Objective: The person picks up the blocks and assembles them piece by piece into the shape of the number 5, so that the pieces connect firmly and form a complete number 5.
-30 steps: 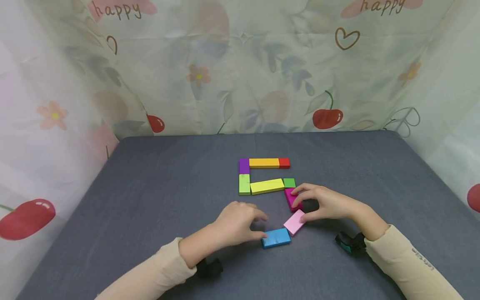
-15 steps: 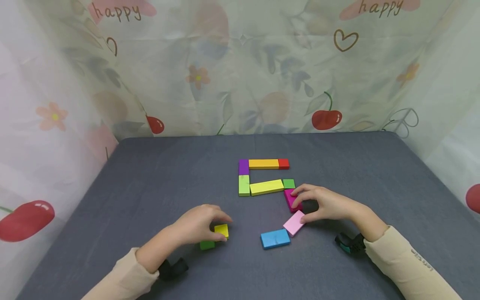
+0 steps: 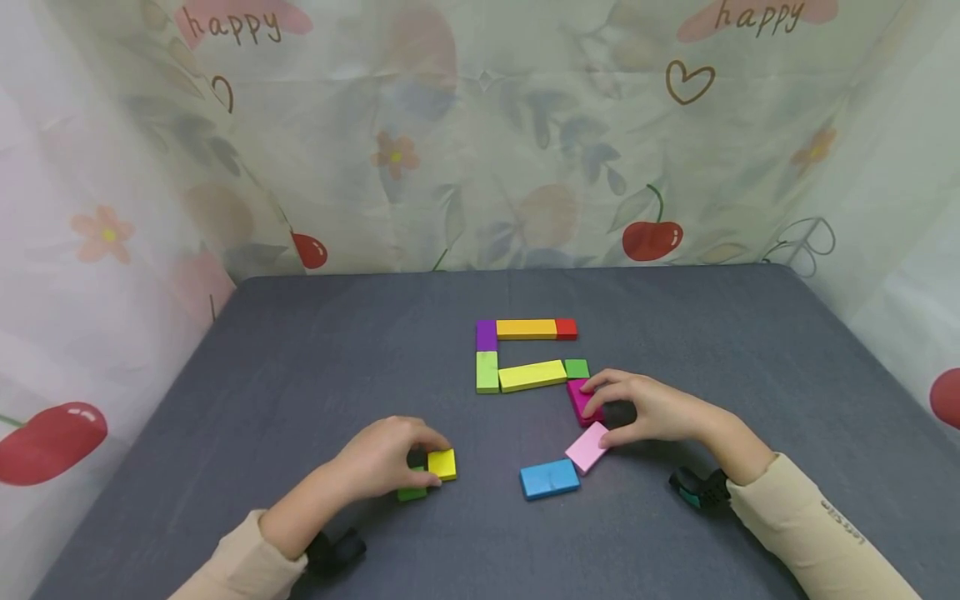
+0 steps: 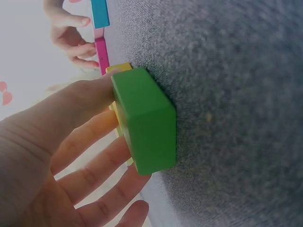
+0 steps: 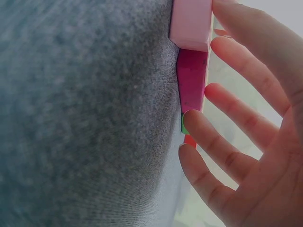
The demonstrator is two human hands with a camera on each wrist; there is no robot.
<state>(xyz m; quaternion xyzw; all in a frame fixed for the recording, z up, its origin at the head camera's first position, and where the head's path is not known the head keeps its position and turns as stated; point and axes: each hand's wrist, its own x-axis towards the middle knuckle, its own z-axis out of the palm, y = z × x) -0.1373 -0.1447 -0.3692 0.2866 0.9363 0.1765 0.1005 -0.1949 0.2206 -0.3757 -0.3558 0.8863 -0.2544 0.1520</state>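
Note:
My left hand (image 3: 384,457) is low over the table, pinching a small yellow block (image 3: 443,464) between thumb and index finger. Beside that block, partly under the hand, lies a green block (image 3: 412,494); it fills the middle of the left wrist view and hides much of the yellow one. My right hand (image 3: 651,408) rests with loosely bent fingers on a magenta block (image 3: 579,402), its thumb at the edge of a pink block (image 3: 587,447). In the right wrist view the pink block (image 5: 191,23) sits near the thumb tip. A blue block (image 3: 550,480) touches the pink one's lower end.
Farther back, a bent line of blocks joins the magenta one: red (image 3: 566,329), orange (image 3: 526,330), purple (image 3: 486,335), lime (image 3: 487,372), long yellow (image 3: 532,376) and small green (image 3: 577,368). A patterned curtain (image 3: 487,167) stands behind the grey table (image 3: 337,350).
My left hand has left the blue block, moved left to the green and yellow blocks, and closed in on the yellow one. The right hand has stayed in place.

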